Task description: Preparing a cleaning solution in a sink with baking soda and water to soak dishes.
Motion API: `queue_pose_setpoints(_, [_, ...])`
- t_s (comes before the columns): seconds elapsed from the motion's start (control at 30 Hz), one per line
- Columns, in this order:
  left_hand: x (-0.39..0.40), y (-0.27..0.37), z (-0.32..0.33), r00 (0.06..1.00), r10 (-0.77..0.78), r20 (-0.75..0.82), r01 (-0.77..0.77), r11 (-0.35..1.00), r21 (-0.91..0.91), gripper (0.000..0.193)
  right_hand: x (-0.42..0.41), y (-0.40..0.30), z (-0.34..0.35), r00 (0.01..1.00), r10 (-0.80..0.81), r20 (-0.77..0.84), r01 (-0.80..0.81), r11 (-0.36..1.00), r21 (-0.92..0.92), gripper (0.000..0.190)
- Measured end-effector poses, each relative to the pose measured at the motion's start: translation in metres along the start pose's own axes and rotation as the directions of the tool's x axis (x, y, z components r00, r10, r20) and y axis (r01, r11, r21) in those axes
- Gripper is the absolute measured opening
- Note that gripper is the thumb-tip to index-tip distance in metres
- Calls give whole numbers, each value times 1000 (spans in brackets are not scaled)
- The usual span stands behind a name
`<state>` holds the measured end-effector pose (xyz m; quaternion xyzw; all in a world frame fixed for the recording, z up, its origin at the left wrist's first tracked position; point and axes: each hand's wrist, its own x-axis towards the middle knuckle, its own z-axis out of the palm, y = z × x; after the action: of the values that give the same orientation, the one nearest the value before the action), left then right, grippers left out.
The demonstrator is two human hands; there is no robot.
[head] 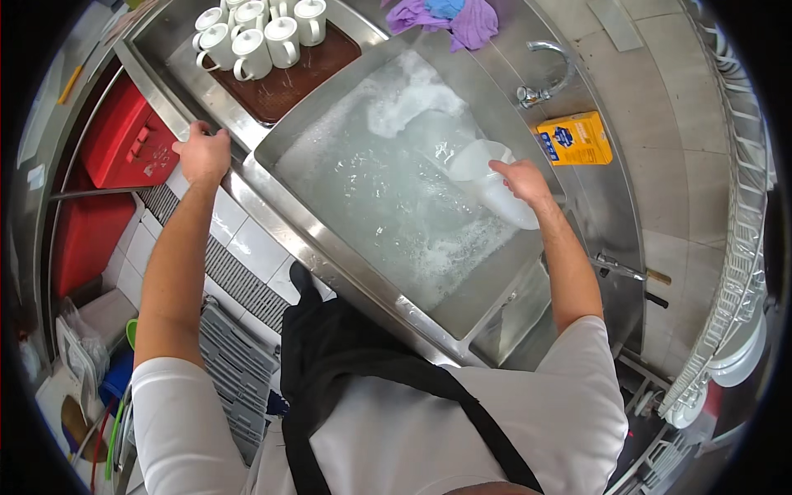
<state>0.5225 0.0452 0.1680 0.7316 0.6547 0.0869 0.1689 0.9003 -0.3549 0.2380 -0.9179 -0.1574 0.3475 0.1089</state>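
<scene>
My right hand (523,180) grips a translucent white plastic container (508,201) by its edge, low over the right side of a steel sink (458,322) holding cloudy, foamy water (371,179). Part of the container seems to touch the water; how deep it dips cannot be told. My left hand (205,153) rests on the steel counter's front edge, left of the sink, with fingers curled over the rim. Beyond it, several white lidded mugs (281,40) stand on a brown tray (309,80).
Purple and blue cloths (455,18) lie at the sink's far edge. A curved tap (560,68) and a yellow box (575,139) stand on the right ledge. A second basin (513,315) adjoins the sink. Red bins (127,136) sit below left; a dish rack (736,235) hangs right.
</scene>
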Motion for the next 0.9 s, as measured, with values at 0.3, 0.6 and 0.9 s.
queue_pose_setpoints(0.3, [-1,-1,-1,1000,5,-6,-5,1000,15,51,85,63,69,992,117,40,-106,970,-217,57])
queue_pose_setpoints(0.6, [-8,20,4,999,-30,14,30,1000,-5,50,172,105,162,961,177,-212,-219,955,-200,54])
queue_pose_setpoints(0.9, [-7,6,-8,998,-69,-13,69,998,11,49,208,93,184,958,169,-233,-179,984,-21,60])
